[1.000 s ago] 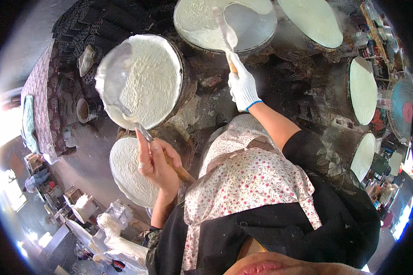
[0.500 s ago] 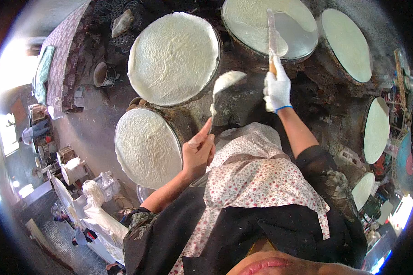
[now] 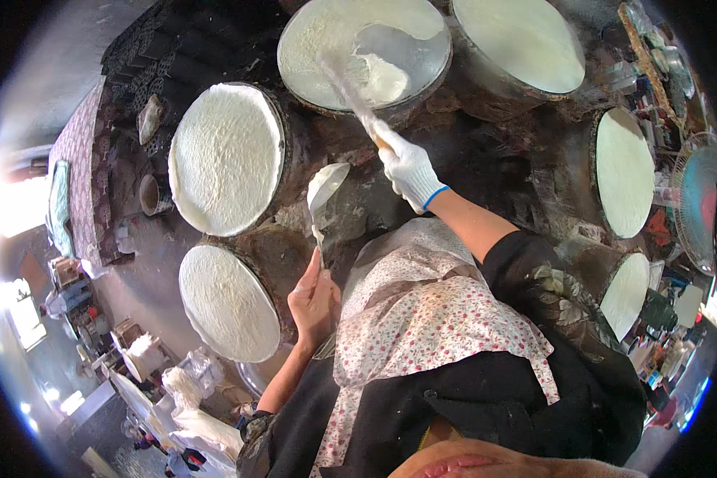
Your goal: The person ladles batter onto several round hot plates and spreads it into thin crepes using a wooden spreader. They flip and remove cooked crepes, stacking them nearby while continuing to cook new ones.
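Observation:
My bare left hand (image 3: 314, 303) is closed round the handle of a batter-coated ladle (image 3: 327, 187), its bowl raised in front of me. A white knit glove with a blue cuff covers my right hand (image 3: 410, 171), which grips a long flat spreader (image 3: 346, 88) by its wooden handle. The blade, blurred by motion, lies over the round griddle (image 3: 419, 49) straight ahead. Pale batter (image 3: 301, 49) covers that griddle's left side and top, and a thick pool (image 3: 384, 80) sits near its front edge. Between them shows bare grey metal.
Coated round griddles curve about me: far left (image 3: 227, 159), near left (image 3: 229, 303), right of the middle one (image 3: 518, 44), right (image 3: 625, 174), near right (image 3: 625, 295). A bucket (image 3: 153, 194) stands beyond the left ones. A fan (image 3: 697, 199) is at the far right.
The view has swung right, so the griddles appear farther left. The spreader's blade has swept leftward across the middle griddle. My left hand still holds the ladle up.

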The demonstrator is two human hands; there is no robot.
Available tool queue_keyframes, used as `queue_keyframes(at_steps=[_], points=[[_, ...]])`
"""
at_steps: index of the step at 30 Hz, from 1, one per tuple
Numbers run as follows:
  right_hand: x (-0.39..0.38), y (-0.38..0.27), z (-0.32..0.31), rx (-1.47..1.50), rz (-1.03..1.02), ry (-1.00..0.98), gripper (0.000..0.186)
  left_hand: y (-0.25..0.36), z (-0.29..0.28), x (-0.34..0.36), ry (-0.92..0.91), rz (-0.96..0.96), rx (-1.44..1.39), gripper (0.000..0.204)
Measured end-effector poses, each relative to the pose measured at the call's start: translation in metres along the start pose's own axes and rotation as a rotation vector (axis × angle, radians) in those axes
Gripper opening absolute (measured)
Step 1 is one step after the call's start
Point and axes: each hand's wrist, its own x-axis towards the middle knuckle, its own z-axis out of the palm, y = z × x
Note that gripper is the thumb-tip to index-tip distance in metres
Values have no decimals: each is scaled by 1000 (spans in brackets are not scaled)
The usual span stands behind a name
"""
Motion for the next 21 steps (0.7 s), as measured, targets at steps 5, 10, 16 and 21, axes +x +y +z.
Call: queue_keyframes(at_steps=[5, 10, 16, 21], points=[[3, 7, -62, 16, 352, 188, 45, 3, 44, -8, 23, 30, -60, 46], [18, -9, -101, -32, 65, -104, 46, 0, 87, -11, 35, 87, -77, 46], [37, 10, -126, 35, 107, 13, 46, 4, 129, -21, 40, 141, -199, 51], [74, 29, -157, -308, -271, 0, 46, 11, 151, -25, 101, 82, -137, 57]])
